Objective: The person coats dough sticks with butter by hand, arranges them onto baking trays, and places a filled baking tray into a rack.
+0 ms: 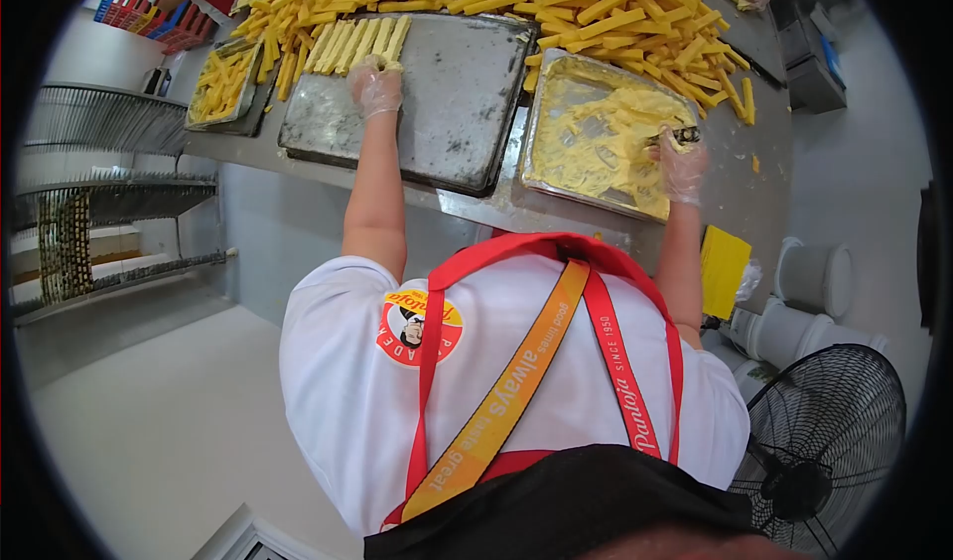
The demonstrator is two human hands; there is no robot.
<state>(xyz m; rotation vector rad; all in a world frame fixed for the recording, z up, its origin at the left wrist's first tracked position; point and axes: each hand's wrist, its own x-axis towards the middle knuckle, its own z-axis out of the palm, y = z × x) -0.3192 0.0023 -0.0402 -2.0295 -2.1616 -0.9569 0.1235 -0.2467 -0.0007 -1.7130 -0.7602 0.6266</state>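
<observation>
Our left hand (376, 87) curled at yellow sticks (347, 46) by the tray's (452, 78) far edge, hold unclear; our right hand (682, 168) gripped a dark object (685, 135) near the pan's (537, 113) right edge.

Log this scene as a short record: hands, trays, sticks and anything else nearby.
left hand: gloved, at the row of sticks
right hand: gloved, at the smeared tray, with a dark item, unclear what
dark tray: under the row
pile of sticks: beyond both trays
fan: lower right of view

The left hand (376, 87) touches yellow sticks (363, 44) on a tray (452, 98).
</observation>
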